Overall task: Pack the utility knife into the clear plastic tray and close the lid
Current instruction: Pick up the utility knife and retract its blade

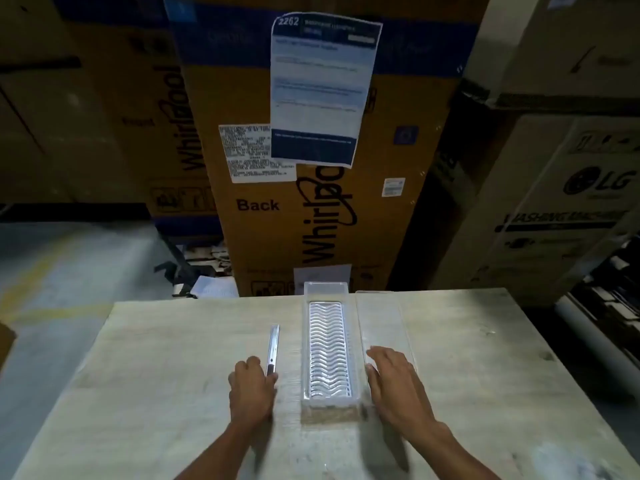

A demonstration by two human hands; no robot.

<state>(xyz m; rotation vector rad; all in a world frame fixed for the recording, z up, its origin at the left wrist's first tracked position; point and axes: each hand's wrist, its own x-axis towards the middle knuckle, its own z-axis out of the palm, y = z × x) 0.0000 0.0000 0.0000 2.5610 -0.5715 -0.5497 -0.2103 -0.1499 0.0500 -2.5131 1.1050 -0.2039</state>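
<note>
A slim silver utility knife (273,345) lies lengthwise on the pale wooden table (156,375), just left of the tray. My left hand (252,389) grips its near end with closed fingers. The long clear plastic tray (327,348) stands open in the middle, a wavy ribbed liner in its bottom and nothing else inside. Its clear lid (382,323) lies flat on the table along the tray's right side. My right hand (393,379) rests on the lid's near part, fingers slightly spread and flat.
Tall cardboard appliance boxes (311,140) stand right behind the table's far edge, more stacked at the right (561,188). Grey concrete floor (69,265) lies to the left. The table's left and right edges slope away toward me.
</note>
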